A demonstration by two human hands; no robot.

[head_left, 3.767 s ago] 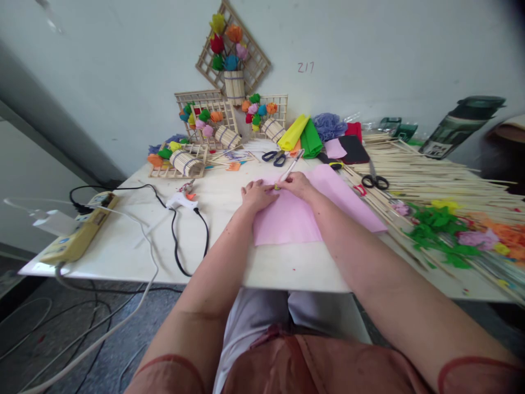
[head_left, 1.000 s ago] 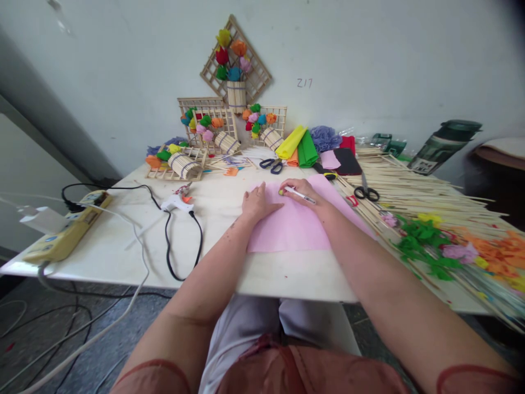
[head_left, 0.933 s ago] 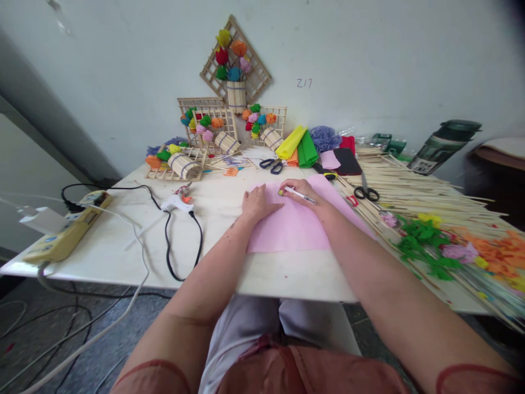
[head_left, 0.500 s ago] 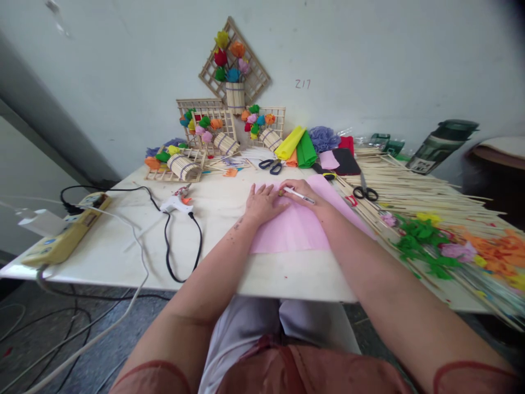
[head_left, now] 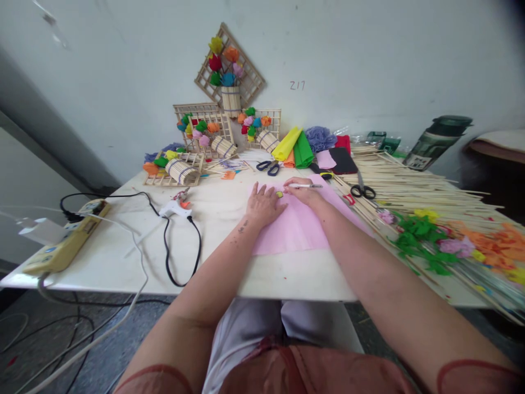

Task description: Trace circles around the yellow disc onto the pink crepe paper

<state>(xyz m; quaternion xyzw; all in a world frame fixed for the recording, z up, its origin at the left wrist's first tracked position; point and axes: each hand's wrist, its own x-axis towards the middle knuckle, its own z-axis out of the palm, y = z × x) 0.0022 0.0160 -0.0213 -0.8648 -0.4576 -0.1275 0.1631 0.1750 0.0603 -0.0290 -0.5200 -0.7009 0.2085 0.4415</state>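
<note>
A pink paper sheet [head_left: 301, 227] lies flat on the white table [head_left: 123, 246] in front of me. My left hand [head_left: 264, 203] rests on the sheet's far left part with fingers spread, holding it down. A small yellow piece [head_left: 279, 193] sits on the sheet by my left fingertips. My right hand [head_left: 303, 192] is shut on a white pen [head_left: 305, 186] that lies nearly level, its tip pointing left toward the yellow piece.
A white glue gun [head_left: 174, 206] with a black cord lies to the left, a yellow power strip [head_left: 68, 243] farther left. Scissors [head_left: 268, 165] and another pair of scissors [head_left: 361, 190], folded coloured paper [head_left: 297, 148], bamboo sticks [head_left: 418, 186] and paper flowers [head_left: 426, 243] crowd the back and right.
My left hand has opened its fingers and slid slightly right on the sheet. The pen in my right hand has swung toward level, and the view has shifted a little.
</note>
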